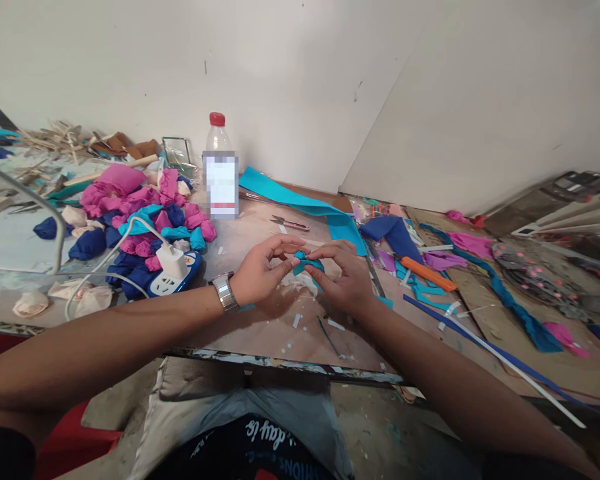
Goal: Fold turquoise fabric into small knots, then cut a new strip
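Note:
Between my two hands is a small piece of turquoise fabric (pixel 309 263), gathered into a little knob at its top. My left hand (pixel 266 267), with a metal watch (pixel 225 292) on the wrist, pinches it from the left. From the right, the thumb and fingers of my right hand (pixel 344 275) are closed on the same fabric. Whitish crumpled material (pixel 300 285) lies on the table just beneath. Beyond my hands rest thread snips (pixel 290 223) and a long turquoise fabric strip (pixel 290 197).
Pink, blue and turquoise fabric bundles (pixel 130 207) are heaped at left, beside a power strip (pixel 177 277) with a cable. A red-capped bottle (pixel 220 167) stands behind. To the right lie an orange-handled cutter (pixel 427 273), a navy strip (pixel 395 233) and a white stick (pixel 525 380).

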A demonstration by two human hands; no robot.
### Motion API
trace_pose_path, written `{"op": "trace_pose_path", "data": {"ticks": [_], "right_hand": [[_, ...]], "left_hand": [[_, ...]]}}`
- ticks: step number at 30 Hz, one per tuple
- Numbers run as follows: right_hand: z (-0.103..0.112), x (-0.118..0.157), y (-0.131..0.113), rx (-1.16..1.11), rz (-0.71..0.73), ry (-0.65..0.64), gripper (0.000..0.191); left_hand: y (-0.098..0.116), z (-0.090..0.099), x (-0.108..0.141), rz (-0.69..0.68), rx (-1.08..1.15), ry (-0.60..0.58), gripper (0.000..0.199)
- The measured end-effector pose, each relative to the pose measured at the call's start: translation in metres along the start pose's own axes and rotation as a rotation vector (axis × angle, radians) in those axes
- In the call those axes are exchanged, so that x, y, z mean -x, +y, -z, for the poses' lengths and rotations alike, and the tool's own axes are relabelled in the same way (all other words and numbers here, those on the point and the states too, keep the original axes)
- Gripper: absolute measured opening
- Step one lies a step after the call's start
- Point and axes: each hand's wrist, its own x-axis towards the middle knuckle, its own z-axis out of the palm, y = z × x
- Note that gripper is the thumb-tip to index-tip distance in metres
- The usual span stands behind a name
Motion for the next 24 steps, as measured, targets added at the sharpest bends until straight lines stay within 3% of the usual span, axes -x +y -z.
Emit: {"op": "trace_pose_path", "data": {"ticks": [7,24], "right_hand": [[0.0014,-0.0025,-0.001,0.016,0.075,0.005,0.003],[-0.0011,-0.0013,0.003,0.022,0.076,0.022,0.005]], "left_hand": [[-0.0004,0.0001,0.0008,-0.021,0.001,-0.018,0.028],[-0.001,-0.0025,0.0036,-0.032,0.012,-0.103,0.033]]}}
